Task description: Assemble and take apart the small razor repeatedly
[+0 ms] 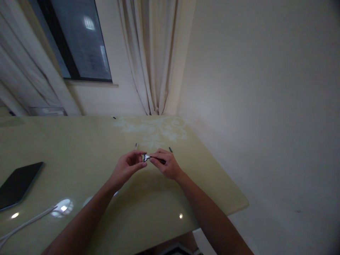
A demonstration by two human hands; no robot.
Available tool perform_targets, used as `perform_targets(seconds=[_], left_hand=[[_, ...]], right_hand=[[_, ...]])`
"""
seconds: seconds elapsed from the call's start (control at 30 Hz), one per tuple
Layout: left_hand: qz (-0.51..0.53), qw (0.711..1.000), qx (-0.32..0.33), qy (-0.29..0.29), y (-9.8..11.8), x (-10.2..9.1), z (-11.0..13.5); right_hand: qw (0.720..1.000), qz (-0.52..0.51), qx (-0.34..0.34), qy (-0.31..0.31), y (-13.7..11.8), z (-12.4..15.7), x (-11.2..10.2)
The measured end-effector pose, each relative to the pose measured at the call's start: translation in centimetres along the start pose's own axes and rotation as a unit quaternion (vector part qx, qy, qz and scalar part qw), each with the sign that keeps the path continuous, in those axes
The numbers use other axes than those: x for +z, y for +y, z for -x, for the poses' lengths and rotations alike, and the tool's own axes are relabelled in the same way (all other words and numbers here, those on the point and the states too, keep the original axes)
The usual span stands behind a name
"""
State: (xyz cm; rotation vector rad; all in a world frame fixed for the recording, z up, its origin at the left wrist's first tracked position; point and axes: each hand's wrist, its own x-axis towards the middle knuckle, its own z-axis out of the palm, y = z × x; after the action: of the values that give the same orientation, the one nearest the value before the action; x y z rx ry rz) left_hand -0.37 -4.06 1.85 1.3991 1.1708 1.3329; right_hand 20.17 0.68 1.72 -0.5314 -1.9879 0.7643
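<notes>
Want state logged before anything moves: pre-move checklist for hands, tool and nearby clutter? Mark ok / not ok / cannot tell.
1. Right hand grips dark handle of the razor-like tool: ok.
2. Left hand has thumb and finger at the silvery head: ok.
3. Head fully seated on handle: cannot tell, too small.
4. One hand free: not ok, both are on the tool.
5. Small dark-green piece ungripped: ok, lies just beyond right hand.
6. Dark tablet and white cable apart from hands: ok, both off left.
</notes>
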Motion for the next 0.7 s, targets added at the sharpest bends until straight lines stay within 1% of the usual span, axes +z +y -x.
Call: perform_targets(seconds=[0.1, 0.13, 0.2, 0.23, 0.27, 0.3, 0.33, 0.37, 0.43, 0.53, 0.6, 0.7], left_hand=[[-0.027, 1.000, 0.006, -0.003, -0.1, -0.4, -0.3], [-0.055, 0.998, 0.008, 0.009, -0.3, -0.8, -0.5], [-0.145, 0.987, 0.011, 0.062, -1.1, -1.8, -1.0], [-0.208, 0.973, 0.011, 0.095, -1.6, -2.4, -1.2], [-0.279, 0.952, 0.010, 0.124, -2.2, -3.0, -1.4], [-0.350, 0.926, 0.008, 0.138, -2.8, -3.5, -1.6], [-0.412, 0.901, 0.002, 0.138, -3.3, -3.9, -1.7], [-0.461, 0.878, -0.007, 0.127, -3.8, -4.2, -1.7], [-0.527, 0.845, -0.026, 0.083, -4.3, -4.5, -1.7], [-0.576, 0.816, -0.029, 0.026, -4.4, -4.4, -1.6], [-0.587, 0.809, -0.034, 0.011, -4.3, -4.3, -1.5], [-0.569, 0.821, -0.050, 0.014, -4.4, -4.5, -1.4]], right_hand=[[1.000, -0.003, 0.015, 0.023, 0.7, -0.4, -0.3], [0.999, 0.002, 0.028, 0.045, 1.3, -0.5, -0.7], [0.990, 0.022, 0.074, 0.119, 3.0, -0.8, -1.9], [0.981, 0.037, 0.105, 0.161, 4.0, -0.8, -2.7], [0.969, 0.056, 0.138, 0.199, 5.0, -0.8, -3.5], [0.954, 0.077, 0.173, 0.231, 6.0, -0.7, -4.4], [0.940, 0.101, 0.208, 0.250, 6.9, -0.5, -5.2], [0.930, 0.123, 0.237, 0.251, 7.6, -0.3, -5.9], [0.917, 0.152, 0.279, 0.242, 8.7, 0.3, -6.8], [0.905, 0.177, 0.305, 0.238, 9.5, 1.0, -7.0], [0.901, 0.200, 0.306, 0.233, 9.8, 1.1, -6.7], [0.907, 0.225, 0.289, 0.210, 10.4, 1.2, -6.3]])
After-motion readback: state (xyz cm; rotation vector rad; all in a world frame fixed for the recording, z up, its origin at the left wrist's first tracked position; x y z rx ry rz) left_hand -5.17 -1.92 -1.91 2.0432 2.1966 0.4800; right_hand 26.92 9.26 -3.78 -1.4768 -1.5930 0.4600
